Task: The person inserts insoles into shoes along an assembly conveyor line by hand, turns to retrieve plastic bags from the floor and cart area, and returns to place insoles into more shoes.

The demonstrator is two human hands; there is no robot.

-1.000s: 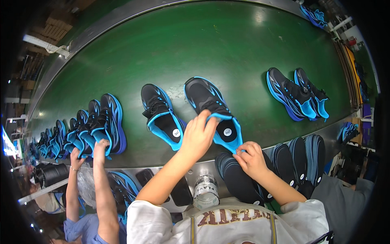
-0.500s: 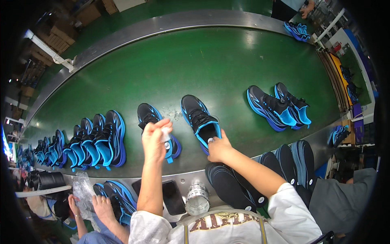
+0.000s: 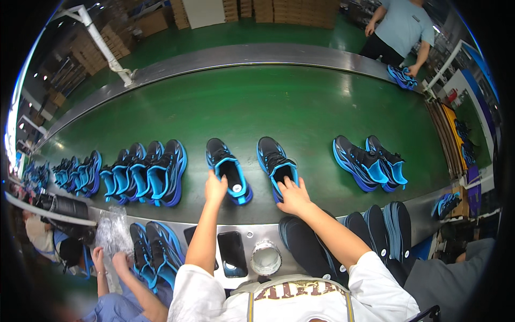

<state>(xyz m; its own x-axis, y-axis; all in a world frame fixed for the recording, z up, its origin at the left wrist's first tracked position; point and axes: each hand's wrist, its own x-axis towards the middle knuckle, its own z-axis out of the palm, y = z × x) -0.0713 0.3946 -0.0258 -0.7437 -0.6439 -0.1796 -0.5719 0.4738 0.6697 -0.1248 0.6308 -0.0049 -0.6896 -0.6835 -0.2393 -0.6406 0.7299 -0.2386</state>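
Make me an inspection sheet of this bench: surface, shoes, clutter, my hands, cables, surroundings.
Surface: green worktop, with a grey metal border.
Job's things: left-side shoe and right-side shoe, black and blue, standing apart; shoe row to the left, shoe pair to the right.
Clutter: phone, round clear container and stacked black insoles along the near edge.
Hands: left hand at the left-side shoe's collar; right hand at the right-side shoe's opening; grip unclear.
Cables: nothing seen.
Surroundings: co-worker's hands near clear plastic; person in light blue beyond the far edge; cardboard boxes behind.
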